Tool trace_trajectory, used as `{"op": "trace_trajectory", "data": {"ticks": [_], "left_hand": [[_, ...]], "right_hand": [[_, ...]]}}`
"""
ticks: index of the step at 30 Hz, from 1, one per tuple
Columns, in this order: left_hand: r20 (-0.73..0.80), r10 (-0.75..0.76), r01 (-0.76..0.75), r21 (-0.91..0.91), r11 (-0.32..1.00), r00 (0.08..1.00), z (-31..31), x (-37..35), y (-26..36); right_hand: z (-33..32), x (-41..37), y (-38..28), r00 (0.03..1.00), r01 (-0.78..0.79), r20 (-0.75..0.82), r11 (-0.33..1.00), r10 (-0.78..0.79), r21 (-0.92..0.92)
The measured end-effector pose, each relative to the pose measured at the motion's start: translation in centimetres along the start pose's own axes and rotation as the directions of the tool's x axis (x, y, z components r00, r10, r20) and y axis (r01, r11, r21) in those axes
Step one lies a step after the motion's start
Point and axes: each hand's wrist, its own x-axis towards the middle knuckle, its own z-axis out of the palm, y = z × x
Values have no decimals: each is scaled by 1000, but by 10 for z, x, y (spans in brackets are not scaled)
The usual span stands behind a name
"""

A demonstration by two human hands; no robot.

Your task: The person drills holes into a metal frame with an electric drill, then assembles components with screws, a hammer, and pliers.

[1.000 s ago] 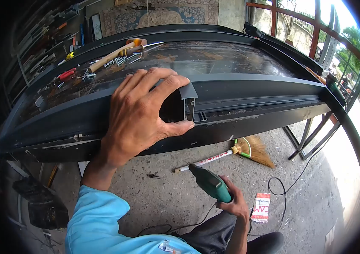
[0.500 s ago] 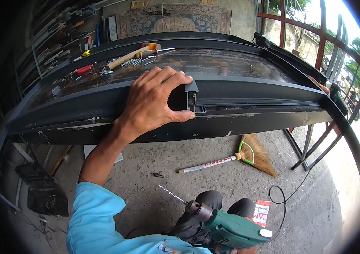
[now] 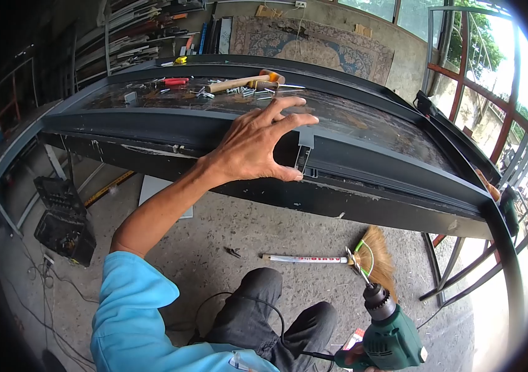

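My left hand (image 3: 255, 139) is at a short grey profile piece (image 3: 305, 149) on the dark metal frame (image 3: 388, 167). Its thumb lies near the piece's lower end, while the fingers are spread above the top edge. Low in the view, my right hand (image 3: 356, 358) grips the handle of a green power drill (image 3: 391, 341), its bit pointing up and left over the broom. Much of that hand is hidden by the drill and the frame's lower edge.
On the bench top lie a mallet (image 3: 233, 83), several screws (image 3: 258, 93) and red-handled pliers (image 3: 175, 81). A broom (image 3: 372, 257) lies on the floor, with an open black toolbox (image 3: 65, 229) at the left. The drill's cable (image 3: 258, 300) crosses my legs.
The fingers of my left hand have lifted and spread off the top of the piece. The drill has moved right and its bit has turned more upward. The view has shifted.
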Motion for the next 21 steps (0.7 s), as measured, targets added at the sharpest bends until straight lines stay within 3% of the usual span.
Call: {"op": "trace_trajectory", "data": {"ticks": [2, 9, 21], "left_hand": [[-45, 88, -87, 34, 996, 995, 3, -1, -4], [-117, 186, -178, 74, 981, 976, 6, -1, -8], [-162, 246, -243, 38, 969, 956, 7, 1, -10]], "right_hand": [[0, 2, -1, 1000, -11, -5, 1000, 11, -5], [1, 4, -2, 999, -38, -7, 999, 38, -11], [13, -6, 5, 996, -62, -62, 998, 62, 7]]}}
